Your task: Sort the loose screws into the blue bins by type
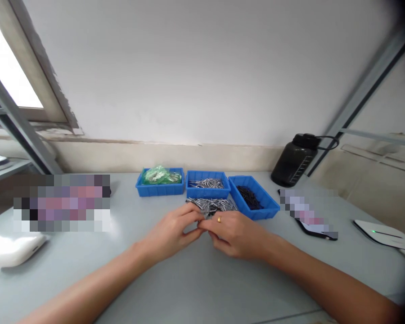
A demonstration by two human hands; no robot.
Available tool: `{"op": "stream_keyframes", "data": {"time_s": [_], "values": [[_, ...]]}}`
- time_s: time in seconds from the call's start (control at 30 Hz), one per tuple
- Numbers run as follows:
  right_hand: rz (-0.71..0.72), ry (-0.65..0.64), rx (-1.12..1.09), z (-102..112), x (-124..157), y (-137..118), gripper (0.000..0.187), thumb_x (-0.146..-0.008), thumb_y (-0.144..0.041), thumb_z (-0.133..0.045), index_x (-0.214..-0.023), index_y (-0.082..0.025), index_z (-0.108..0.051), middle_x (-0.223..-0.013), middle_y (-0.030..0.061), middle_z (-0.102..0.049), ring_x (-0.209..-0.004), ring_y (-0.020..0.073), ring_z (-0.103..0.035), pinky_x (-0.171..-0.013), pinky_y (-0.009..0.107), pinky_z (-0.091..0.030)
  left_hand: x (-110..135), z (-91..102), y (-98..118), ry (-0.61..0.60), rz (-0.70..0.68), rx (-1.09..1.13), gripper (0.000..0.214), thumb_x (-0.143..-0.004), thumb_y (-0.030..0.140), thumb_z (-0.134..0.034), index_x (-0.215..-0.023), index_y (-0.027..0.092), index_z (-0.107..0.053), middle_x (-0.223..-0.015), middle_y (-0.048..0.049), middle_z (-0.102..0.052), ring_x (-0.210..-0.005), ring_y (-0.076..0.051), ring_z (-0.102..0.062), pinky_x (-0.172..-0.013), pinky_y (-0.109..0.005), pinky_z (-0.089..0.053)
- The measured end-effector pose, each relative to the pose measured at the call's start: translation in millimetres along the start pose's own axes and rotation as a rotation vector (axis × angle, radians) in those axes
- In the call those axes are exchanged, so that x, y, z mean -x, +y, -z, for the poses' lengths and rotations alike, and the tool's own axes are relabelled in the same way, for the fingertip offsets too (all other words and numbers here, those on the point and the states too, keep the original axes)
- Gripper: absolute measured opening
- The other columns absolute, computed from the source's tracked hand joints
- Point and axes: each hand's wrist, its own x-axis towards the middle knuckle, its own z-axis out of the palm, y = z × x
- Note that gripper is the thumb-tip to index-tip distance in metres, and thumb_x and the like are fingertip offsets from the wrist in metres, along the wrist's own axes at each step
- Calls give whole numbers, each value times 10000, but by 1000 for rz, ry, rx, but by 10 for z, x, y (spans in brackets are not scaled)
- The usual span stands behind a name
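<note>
My left hand (175,230) and my right hand (238,234) meet fingertip to fingertip over the grey table (195,288). Both are closed in a pinch; whatever sits between the fingers is too small and covered to name. A gold ring (219,219) is on my right hand. Just beyond the fingers lies a pile of thin silver metal pins (222,204), with some dark bits at its near side. Behind the pile, a blue bin (207,193) holds more silver pins (209,183). To its right, an angled blue bin (263,213) contains dark slender pieces (249,198).
At left stands another blue bin (160,191) with a green plastic bag (155,174) in it. A dark water bottle (293,162) and a phone (315,231) are on the right, near a white flat device (384,235). A white rounded object (16,252) lies far left, near a blurred-out item.
</note>
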Motion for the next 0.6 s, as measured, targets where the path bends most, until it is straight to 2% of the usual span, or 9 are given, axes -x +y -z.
{"op": "stream_keyframes", "data": {"time_s": [0.17, 0.37, 0.6], "values": [[6, 10, 2, 19, -12, -6, 191, -853, -144, -434, -1010, -166, -542, -760, 27, -594, -675, 146, -537, -618, 255, -406, 5, 12, 19, -6, 7, -27, 97, -843, 185, -535, -928, 186, -583, -927, -44, -571, -822, -150, -561, -735, -274, -491], [-10, -73, 46, 8, -11, -14, 203, -865, -172, -453, -1047, -172, -543, -763, 29, -605, -689, 155, -543, -619, 262, -389, -3, 18, 48, -61, 51, -60, 89, -807, 149, -534, -880, 188, -569, -910, -37, -575, -818, -158, -560, -719, -268, -487], [-7, -90, 65, -10, -3, -28, 155, -868, -167, -449, -983, -186, -551, -732, 12, -584, -651, 141, -516, -589, 260, -357, 6, 12, 54, -79, 29, -139, 99, -800, 158, -523, -887, 182, -563, -900, -42, -575, -807, -162, -569, -716, -270, -487]]}}
